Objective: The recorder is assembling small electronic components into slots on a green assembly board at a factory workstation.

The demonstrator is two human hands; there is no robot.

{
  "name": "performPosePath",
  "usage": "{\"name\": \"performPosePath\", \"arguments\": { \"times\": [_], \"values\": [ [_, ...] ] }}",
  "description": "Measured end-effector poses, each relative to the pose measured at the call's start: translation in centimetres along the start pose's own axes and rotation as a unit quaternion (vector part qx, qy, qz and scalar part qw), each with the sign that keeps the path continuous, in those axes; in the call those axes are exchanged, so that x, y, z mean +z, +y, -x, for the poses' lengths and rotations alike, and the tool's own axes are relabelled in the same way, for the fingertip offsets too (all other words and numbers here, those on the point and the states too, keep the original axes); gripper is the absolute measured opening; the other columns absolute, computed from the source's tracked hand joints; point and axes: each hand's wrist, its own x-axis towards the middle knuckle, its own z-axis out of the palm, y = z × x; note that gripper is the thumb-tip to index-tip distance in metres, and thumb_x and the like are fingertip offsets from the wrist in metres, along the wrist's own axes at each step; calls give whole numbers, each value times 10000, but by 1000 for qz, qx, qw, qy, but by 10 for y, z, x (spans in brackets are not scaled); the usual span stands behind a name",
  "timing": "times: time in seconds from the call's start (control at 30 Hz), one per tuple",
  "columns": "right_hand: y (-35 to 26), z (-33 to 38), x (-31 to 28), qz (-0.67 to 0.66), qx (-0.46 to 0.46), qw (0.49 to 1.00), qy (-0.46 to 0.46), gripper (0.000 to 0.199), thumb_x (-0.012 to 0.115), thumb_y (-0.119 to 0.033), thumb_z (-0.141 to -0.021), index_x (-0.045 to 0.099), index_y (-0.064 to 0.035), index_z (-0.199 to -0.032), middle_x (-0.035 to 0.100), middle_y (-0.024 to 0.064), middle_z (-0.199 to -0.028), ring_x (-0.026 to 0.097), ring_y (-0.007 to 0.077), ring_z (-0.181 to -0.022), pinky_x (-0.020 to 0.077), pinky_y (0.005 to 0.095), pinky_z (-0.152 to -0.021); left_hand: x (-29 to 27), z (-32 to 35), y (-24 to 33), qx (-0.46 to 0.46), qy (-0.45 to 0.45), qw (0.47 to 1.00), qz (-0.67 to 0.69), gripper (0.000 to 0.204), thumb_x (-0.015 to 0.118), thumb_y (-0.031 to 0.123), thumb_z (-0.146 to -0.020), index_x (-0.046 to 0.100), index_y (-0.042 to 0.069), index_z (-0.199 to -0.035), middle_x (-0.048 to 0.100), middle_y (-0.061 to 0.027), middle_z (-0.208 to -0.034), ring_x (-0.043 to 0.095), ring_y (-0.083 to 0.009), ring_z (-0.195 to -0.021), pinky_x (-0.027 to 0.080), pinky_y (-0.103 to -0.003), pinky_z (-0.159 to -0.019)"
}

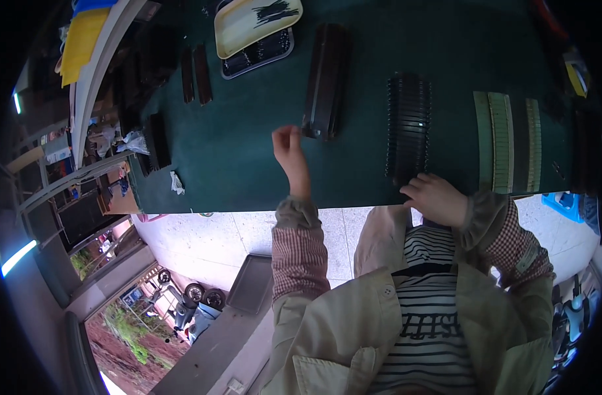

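My left hand (290,158) is raised over the green table, its fingers pinched together; whatever they hold, if anything, is too small to name. Just right of its fingertips lies a long dark brown bundle of strips (325,79) with a shiny near end. My right hand (436,199) is at the table's near edge, fingers bent and drawn together at the near end of a row of black strips (409,125) with small knobs along both sides. What those fingers grip is hidden. Farther right stands a pale green slotted panel (500,141).
A cream tray (230,46) with thin black pieces rests over a dark tray (261,62) at the far left. Two dark strips (196,76) lie beside them. A crumpled white scrap (176,183) sits near the left corner. A blue plastic stool (563,206) shows below right.
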Motion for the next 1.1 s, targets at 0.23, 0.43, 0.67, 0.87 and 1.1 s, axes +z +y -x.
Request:
{"name": "performPosePath", "arguments": {
  "times": [0.23, 0.43, 0.67, 0.87, 1.1],
  "values": [
    [10, -55, -8, -128, 31, 991, 0, 328, 517, -224, -858, 525, -17, -1111, 557, 134, -1077, 511, 239, -1028, 389, 317, -907, 9, -69, -35, -121, -169, 978, -19, 445, 513, 355, -865, 474, 44, -1182, 534, -68, -1074, 487, -158, -977, 367, -271, -862],
    [40, -144, 1, -584, 208, 781, 75, 737, 443, -497, -867, 148, -71, -1391, 239, 149, -1407, 256, 233, -1289, 227, 313, -1038, 22, -71, -58, -258, -274, 926, 36, 686, 494, 478, -843, 322, 31, -1333, 414, -151, -1296, 391, -238, -1191, 276, -310, -993],
    [20, -210, 25, -630, 209, 723, 190, 885, 441, -593, -816, -2, -98, -1401, 144, 154, -1426, 169, 278, -1319, 184, 361, -1056, 29, -62, -61, -273, -263, 920, 99, 610, 491, 460, -857, 396, 25, -1273, 491, -95, -1170, 467, -171, -1055, 357, -284, -904],
    [-3, -210, 45, -573, 283, 717, 278, 799, 454, -514, -833, 106, -39, -1373, 253, 210, -1345, 266, 337, -1252, 268, 399, -1011, 21, -35, -55, -311, -228, 916, 109, 623, 490, 449, -858, 365, 15, -1287, 446, -99, -1216, 422, -178, -1103, 314, -288, -942],
    [-31, -182, 91, -498, 348, 738, 294, 730, 472, -490, -819, 250, 1, -1313, 315, 238, -1281, 329, 386, -1174, 288, 434, -979, -2, 44, -76, -323, -175, 917, 153, 511, 478, 393, -878, 406, 69, -1266, 489, -47, -1176, 449, -150, -1078, 333, -283, -931]
  ]
}}
